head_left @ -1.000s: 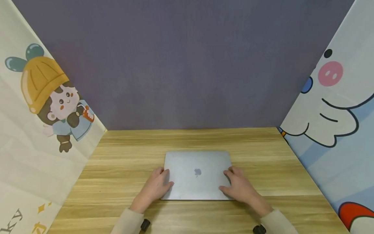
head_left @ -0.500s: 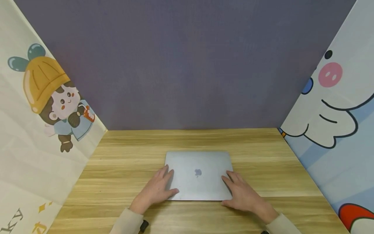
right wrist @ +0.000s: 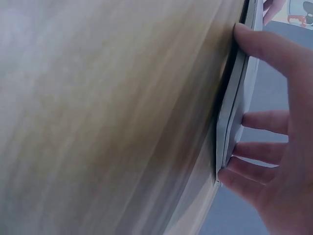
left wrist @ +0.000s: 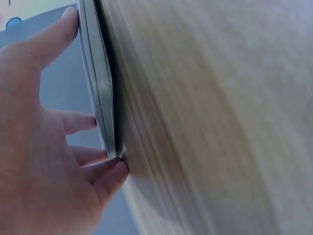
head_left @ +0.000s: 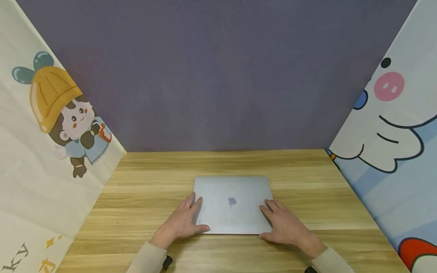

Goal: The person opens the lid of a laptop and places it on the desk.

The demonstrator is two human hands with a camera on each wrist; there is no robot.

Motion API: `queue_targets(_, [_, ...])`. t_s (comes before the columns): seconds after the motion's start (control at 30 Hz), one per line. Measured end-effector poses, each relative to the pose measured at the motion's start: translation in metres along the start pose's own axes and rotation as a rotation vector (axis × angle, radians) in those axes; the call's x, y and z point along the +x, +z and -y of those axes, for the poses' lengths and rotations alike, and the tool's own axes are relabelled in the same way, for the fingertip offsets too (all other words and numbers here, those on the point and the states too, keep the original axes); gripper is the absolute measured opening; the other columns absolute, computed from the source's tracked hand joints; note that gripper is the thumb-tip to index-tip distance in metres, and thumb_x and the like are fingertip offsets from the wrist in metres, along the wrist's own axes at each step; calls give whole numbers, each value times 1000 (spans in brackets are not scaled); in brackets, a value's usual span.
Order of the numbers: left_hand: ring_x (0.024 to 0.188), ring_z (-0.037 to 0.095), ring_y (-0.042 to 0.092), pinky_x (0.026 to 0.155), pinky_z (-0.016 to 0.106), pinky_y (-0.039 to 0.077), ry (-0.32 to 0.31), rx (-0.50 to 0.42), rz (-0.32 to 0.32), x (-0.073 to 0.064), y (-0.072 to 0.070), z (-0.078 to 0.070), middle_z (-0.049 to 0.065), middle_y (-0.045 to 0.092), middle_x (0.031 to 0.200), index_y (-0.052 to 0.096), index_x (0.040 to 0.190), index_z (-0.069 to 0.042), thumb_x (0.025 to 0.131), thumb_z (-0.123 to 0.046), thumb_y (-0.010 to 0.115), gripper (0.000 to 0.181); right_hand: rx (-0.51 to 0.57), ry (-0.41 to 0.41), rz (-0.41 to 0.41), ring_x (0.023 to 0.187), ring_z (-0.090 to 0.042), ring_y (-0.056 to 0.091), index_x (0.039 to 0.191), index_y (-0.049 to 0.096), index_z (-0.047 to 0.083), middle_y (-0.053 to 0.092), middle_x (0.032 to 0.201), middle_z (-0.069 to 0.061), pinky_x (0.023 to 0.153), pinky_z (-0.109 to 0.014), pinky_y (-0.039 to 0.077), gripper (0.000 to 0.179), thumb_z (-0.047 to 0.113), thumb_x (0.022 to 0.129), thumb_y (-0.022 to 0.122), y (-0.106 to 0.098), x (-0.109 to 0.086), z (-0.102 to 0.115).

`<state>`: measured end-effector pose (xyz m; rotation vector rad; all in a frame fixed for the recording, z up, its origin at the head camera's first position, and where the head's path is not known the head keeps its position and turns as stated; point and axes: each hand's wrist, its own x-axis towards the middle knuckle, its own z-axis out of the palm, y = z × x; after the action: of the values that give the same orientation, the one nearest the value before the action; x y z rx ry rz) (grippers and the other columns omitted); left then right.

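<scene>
A closed silver laptop (head_left: 233, 218) lies flat on the wooden table, its lid up with a dark apple logo. My left hand (head_left: 181, 223) rests at its left side, fingers spread along that side and thumb on the lid near the front edge. On the right, my right hand (head_left: 285, 225) touches the laptop with its fingertips over the right side. Its thumb (right wrist: 252, 39) presses at the front edge, low near the table in the right wrist view. From the left wrist, the laptop's thin front edge (left wrist: 101, 81) shows, with the other fingers (left wrist: 78, 121) reaching its side.
The wooden table (head_left: 153, 170) runs back to a dark grey panel (head_left: 218, 76). Cartoon-printed white sheets stand at the left (head_left: 27, 197) and right (head_left: 413, 182). Light sleeves and black wrist straps show at the front.
Both hands have shifted their touch on the laptop. The right thumb slid from the lid down to the front edge, and the left thumb moved toward the front. The laptop stays nearly in place.
</scene>
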<state>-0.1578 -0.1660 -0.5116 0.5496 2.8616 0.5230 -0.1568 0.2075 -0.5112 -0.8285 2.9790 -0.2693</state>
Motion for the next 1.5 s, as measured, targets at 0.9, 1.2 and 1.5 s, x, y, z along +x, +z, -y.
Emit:
queue_targets(0.9, [149,44,26,115,58,36,-9,-35,7,0,-1,3,25,18,166,35,159,-7,82,-72,68,106,-80,-58,-16,121,-41,57,128,71,8,61,135,-19,90,-55,56,89,75,69,75,-3,6,-10])
queue_targets(1.2, [148,45,27,115,58,36,-5,-39,0,1,-1,5,24,19,165,35,159,-8,82,-74,67,106,-79,-62,-27,119,-44,58,126,72,8,62,133,-19,85,-58,57,88,74,68,76,-4,6,-10])
queue_targets(1.5, [148,46,28,114,58,37,3,-73,12,-3,-6,5,25,20,165,35,158,-6,78,-73,71,110,-91,-94,-46,117,-42,60,123,73,6,65,130,-21,85,-56,58,88,75,68,74,-5,7,-11])
